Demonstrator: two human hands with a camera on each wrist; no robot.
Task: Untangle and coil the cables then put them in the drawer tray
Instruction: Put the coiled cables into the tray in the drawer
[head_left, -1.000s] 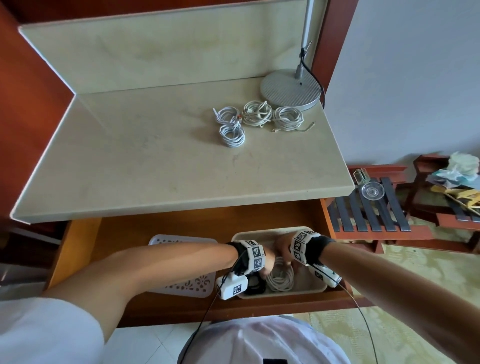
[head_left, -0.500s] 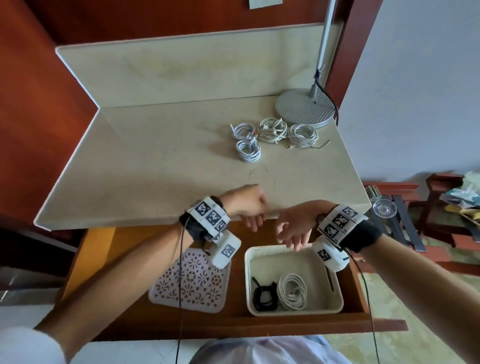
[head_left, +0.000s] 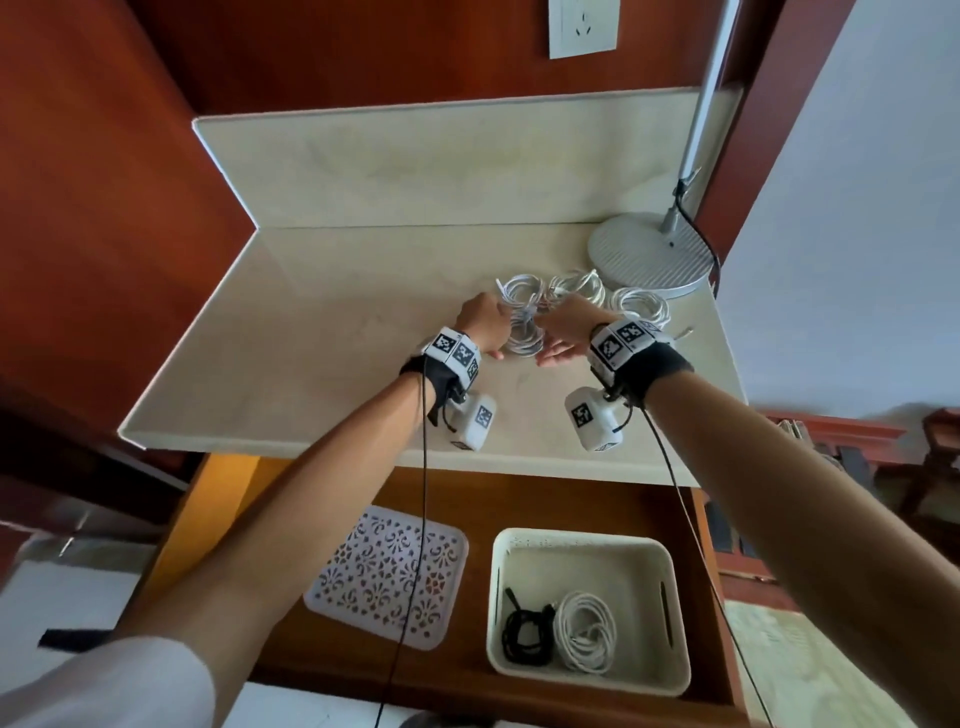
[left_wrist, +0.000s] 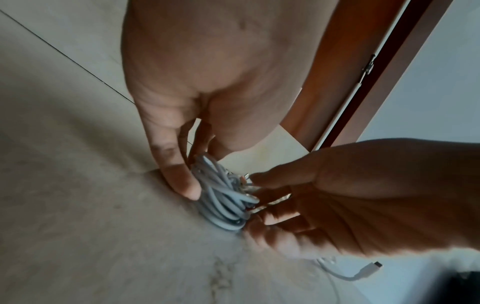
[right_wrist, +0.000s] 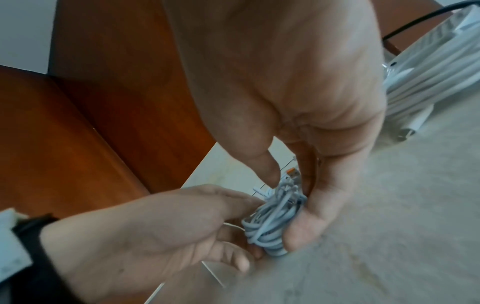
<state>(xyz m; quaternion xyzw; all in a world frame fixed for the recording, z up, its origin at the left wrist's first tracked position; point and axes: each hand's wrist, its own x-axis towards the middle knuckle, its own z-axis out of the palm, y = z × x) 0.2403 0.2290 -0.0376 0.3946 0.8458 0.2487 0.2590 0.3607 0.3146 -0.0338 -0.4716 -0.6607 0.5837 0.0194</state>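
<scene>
A white cable coil (head_left: 524, 340) (left_wrist: 223, 203) (right_wrist: 270, 223) stands on edge on the beige counter (head_left: 332, 332). My left hand (head_left: 483, 325) (left_wrist: 197, 164) pinches its left side between fingers and thumb. My right hand (head_left: 563, 327) (right_wrist: 288, 201) grips its right side, thumb on top and fingers curled beneath. Three more white coils (head_left: 519, 291) (head_left: 576, 283) (head_left: 641, 306) lie just behind. The cream drawer tray (head_left: 582, 540) below holds a black cable (head_left: 524, 629) and a white coil (head_left: 587, 634).
A lamp base (head_left: 649, 254) with its pole and black cord stands at the counter's back right. A white perforated lid (head_left: 387, 577) lies in the open wooden drawer (head_left: 519, 499), left of the tray. Red-brown panels wall in the left side.
Both hands rose out of the drawer tray, leaving a white coil there. They reached over the counter and took hold of the nearest white coil.
</scene>
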